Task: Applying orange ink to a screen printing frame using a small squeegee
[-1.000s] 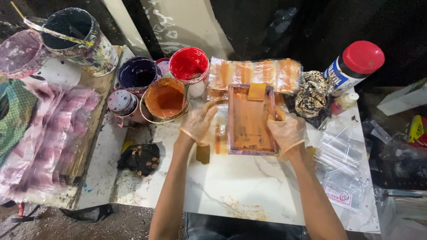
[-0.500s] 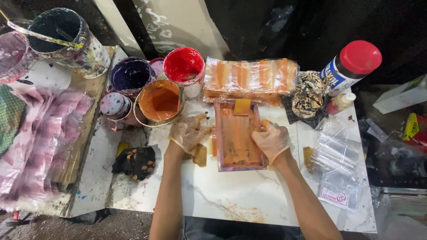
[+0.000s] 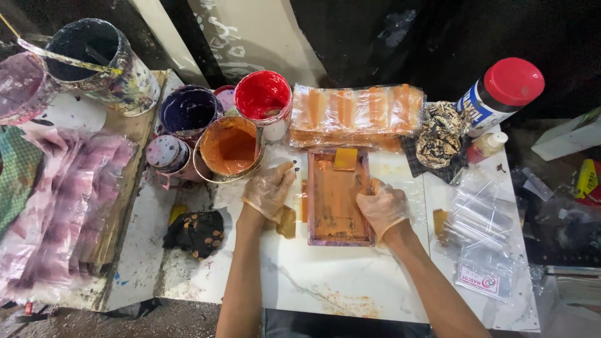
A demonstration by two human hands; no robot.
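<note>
A rectangular wooden frame [image 3: 339,196], smeared with orange paint, lies flat on the white marble table [image 3: 325,281]. A small yellow pad [image 3: 345,158] rests at its far end. My right hand [image 3: 383,208], in a thin clear glove, grips the frame's right edge. My left hand [image 3: 269,189], also gloved, hovers just left of the frame with its fingers loosely apart and holds nothing. It is close to the orange paint tub [image 3: 230,148], with a small brownish pad [image 3: 287,222] on the table beside it.
Red [image 3: 261,95] and dark purple [image 3: 188,109] paint tubs, a small lidded pot [image 3: 166,152] and a large stained bucket [image 3: 94,53] stand far left. A plastic-wrapped orange pack [image 3: 357,112] lies behind the frame. A red-capped bottle [image 3: 501,94], plastic bags [image 3: 482,219] and a spotted black rag [image 3: 197,231] are nearby.
The frame has shifted slightly toward me on the table. My left hand has come off its left edge, while my right hand keeps hold of the right edge.
</note>
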